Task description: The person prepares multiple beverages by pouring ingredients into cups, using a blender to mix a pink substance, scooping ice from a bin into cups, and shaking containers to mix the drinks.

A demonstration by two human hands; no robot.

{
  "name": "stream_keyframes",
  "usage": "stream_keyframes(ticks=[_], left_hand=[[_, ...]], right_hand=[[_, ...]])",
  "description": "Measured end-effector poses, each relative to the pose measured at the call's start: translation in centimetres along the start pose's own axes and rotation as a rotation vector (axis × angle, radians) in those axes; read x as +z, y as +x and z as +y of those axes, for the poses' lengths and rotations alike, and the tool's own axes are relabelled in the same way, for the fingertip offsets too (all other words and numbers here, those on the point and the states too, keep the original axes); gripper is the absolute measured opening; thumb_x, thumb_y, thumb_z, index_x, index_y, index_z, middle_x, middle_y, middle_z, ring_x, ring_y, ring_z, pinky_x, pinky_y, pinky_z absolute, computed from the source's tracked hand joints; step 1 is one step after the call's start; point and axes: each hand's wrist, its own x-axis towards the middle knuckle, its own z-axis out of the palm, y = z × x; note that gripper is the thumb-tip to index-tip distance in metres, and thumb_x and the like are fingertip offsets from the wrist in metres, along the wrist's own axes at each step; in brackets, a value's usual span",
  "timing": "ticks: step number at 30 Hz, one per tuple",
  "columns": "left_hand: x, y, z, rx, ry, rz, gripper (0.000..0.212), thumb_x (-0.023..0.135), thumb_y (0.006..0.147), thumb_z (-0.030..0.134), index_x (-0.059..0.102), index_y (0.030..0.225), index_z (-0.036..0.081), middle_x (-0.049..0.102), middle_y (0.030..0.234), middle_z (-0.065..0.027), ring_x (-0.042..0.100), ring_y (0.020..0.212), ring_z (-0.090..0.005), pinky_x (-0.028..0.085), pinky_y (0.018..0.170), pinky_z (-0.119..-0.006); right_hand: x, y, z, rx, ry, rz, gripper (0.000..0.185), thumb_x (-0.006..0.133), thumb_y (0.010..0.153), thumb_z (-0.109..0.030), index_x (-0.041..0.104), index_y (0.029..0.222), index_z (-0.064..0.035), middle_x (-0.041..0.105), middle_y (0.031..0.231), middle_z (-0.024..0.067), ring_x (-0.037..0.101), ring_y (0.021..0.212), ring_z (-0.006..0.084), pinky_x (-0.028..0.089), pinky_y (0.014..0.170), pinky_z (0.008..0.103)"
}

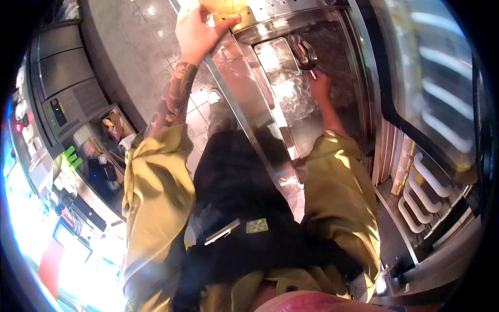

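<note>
My left hand (198, 33) is at the top of the view, thumb and fingers curved around the base of a clear cup of yellow liquid (224, 6). The cup stands at the perforated steel rail, and its top is cut off by the picture's edge. Lower and to the right, my right hand (321, 84) reaches down into a steel well (339, 74). Its fingers close on the handle of what looks like a metal scoop (303, 48). Beside the hand lies clear ice (292, 95), partly under a shiny pan or lid (273, 54).
The steel counter edge (241, 121) runs between my body and the well. White curved handles or tubes (423, 195) line the right side. At left are a steel appliance (64, 70), an open drawer (115, 128) and a cluttered counter with bright screens. Tiled floor (136, 35) lies between.
</note>
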Motion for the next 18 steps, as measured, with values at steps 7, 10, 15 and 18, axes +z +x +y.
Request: stream_keyframes(ticks=[7,10,15,18], left_hand=[[0.6,0.3,-0.1,0.148,0.134,0.068,0.059,0.082,0.060,0.049,0.060,0.092,0.005,0.060,0.092,-0.0103,0.059,0.088,-0.0272,0.047,0.077,-0.038],[0.1,0.3,0.1,0.172,0.121,0.052,0.060,0.082,0.061,0.048,0.060,0.097,0.006,0.060,0.095,-0.0114,0.059,0.090,-0.0275,0.047,0.079,-0.038],[-0.8,-0.5,1.8,0.084,0.064,0.066,0.061,0.082,0.062,0.047,0.061,0.103,0.007,0.062,0.097,-0.0104,0.060,0.091,-0.0256,0.048,0.081,-0.037],[-0.1,0.2,1.3,0.199,0.043,0.057,0.060,0.082,0.062,0.047,0.061,0.101,0.007,0.063,0.093,-0.0078,0.061,0.088,-0.0237,0.048,0.077,-0.036]], right_hand=[[-19.0,-3.7,-9.8,0.002,0.008,-0.003,0.031,0.070,0.079,-0.030,0.061,0.083,-0.0002,0.049,0.062,0.0201,0.047,0.051,0.0265,0.040,0.053,0.0369],[-26.6,-4.9,-15.7,-0.064,-0.097,-0.111,0.028,0.069,0.082,-0.026,0.063,0.089,-0.0003,0.055,0.061,0.0136,0.047,0.054,0.0186,0.038,0.054,0.0333],[-34.4,-4.6,-25.4,-0.044,0.255,-0.303,0.027,0.063,0.089,-0.020,0.064,0.106,0.0006,0.067,0.097,0.0014,0.059,0.089,0.0076,0.045,0.079,0.0238],[-37.5,-4.5,-31.6,-0.084,0.151,-0.301,0.033,0.061,0.091,-0.028,0.062,0.112,-0.0030,0.060,0.085,-0.0051,0.046,0.070,0.0009,0.034,0.062,0.0169]])
